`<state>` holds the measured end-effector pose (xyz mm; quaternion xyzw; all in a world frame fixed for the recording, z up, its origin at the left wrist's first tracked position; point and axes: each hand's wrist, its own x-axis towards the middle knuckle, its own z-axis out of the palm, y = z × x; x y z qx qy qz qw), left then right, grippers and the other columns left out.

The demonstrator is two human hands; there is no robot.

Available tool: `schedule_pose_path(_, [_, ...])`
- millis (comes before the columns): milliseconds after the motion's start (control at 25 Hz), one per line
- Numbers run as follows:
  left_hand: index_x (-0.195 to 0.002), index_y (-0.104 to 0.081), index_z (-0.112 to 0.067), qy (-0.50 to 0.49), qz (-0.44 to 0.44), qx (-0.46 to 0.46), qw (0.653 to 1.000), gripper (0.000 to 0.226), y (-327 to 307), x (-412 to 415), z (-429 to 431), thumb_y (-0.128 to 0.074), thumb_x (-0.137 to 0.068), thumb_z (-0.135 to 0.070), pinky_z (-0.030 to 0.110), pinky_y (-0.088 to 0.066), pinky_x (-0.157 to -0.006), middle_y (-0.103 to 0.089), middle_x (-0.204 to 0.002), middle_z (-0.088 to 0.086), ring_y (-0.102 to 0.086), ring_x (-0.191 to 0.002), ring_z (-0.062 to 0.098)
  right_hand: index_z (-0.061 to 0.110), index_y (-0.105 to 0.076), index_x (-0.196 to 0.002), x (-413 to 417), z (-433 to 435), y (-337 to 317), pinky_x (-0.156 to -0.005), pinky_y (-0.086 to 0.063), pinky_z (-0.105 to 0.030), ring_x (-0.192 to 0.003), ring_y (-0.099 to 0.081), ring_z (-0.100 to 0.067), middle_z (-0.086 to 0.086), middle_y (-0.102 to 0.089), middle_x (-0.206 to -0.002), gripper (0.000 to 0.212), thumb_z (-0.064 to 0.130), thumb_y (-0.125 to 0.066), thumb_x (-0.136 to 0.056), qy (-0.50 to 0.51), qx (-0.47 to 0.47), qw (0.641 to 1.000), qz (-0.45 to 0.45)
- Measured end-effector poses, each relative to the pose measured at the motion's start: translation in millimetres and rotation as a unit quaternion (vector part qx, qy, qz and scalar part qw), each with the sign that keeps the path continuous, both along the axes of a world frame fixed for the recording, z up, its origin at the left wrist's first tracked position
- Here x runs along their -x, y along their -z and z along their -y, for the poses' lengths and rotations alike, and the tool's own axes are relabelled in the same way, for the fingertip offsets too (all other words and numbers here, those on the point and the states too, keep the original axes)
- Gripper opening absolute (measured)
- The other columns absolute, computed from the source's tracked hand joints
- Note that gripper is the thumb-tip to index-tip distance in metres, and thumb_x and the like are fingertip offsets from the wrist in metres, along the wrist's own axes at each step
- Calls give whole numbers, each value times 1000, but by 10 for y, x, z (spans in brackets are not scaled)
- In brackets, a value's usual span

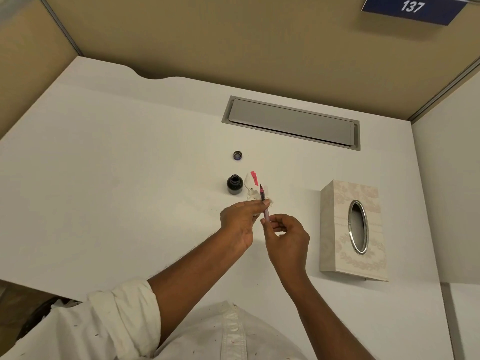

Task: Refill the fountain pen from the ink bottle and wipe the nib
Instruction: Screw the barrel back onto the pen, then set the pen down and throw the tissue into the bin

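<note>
light: even, soft, kinda warm overhead
shadows: faint under the hands [237,224]
edges: wide-angle bending
focus: mostly sharp, no glare

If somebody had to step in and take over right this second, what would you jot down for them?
Left hand: holds a crumpled tissue and pinches the pen near its middle.
Right hand: holds the pen's lower end; the nib points up and away.
Ink bottle: open on the desk, beside the tissue; its cap lies behind it.
Tissue box: to the right.
Done: bottle opened; the tissue shows stains.
Left: finish wiping, cap the bottle. Whether the pen is filled cannot be told.
</note>
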<state>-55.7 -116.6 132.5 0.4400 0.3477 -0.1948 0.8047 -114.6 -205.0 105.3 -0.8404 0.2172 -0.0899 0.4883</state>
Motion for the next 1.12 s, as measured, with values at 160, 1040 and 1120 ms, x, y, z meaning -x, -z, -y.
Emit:
schedule_pose_path(160, [-89, -71, 1, 16, 10, -20, 1000, 21, 5, 23, -57, -76, -68, 1, 26, -49, -90, -73, -89, 10, -69, -82, 13, 18, -66, -86, -42, -37, 20, -63, -40, -8, -73, -60, -3, 8, -64, -78, 4, 18, -70, -84, 31, -10, 999, 0])
schedule_pose_path(1040, [-82, -65, 0, -121, 4, -138, 983, 7, 64, 288, -1390, -65, -79, 6, 39, -48, -93, -66, -87, 11, -63, -82, 19, 0, -68, -87, -637, -89, 1096, -71, -53, -46, -85, -58, -35, -16, -59, -89, 17, 11, -54, -86, 21, 165, 971, -169])
schedule_pose_path(1120, [-82, -65, 0, -120, 4, -139, 983, 7, 72, 274, -1413, -65, -79, 6, 39, -48, -94, -68, -84, 9, -64, -82, 18, -1, -67, -87, -616, -107, 1106, -71, -52, -46, -87, -56, -35, -17, -58, -91, 18, 10, -54, -87, 14, 185, 968, -170])
